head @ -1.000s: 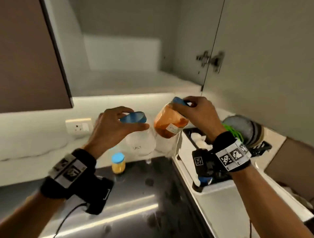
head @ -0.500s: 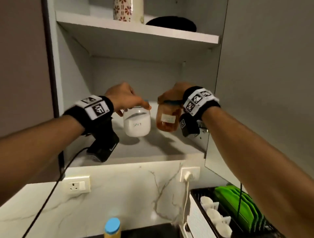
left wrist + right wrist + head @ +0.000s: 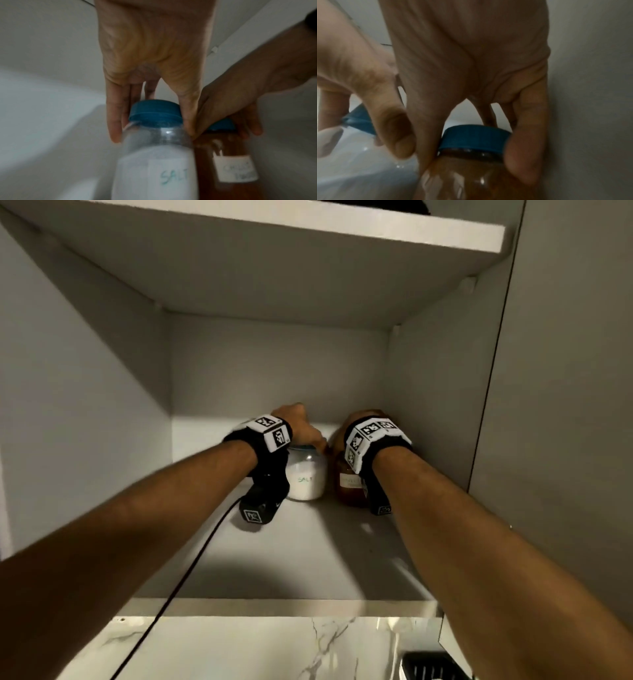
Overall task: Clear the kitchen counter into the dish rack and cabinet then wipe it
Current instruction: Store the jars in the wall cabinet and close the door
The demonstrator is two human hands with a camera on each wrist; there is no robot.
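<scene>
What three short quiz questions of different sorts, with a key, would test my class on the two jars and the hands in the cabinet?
1. True or false: the salt jar stands to the left of the brown jar on the cabinet shelf.
2. Multiple choice: the lid of the salt jar is A) red, B) blue, C) white.
3. Fill in: the right hand grips the brown jar by its ____.

Key
1. True. In the head view the two jars sit side by side, the salt jar on the left.
2. B. The left hand holds it around this blue lid.
3. Lid: thumb and fingers close around the blue cap.
</scene>
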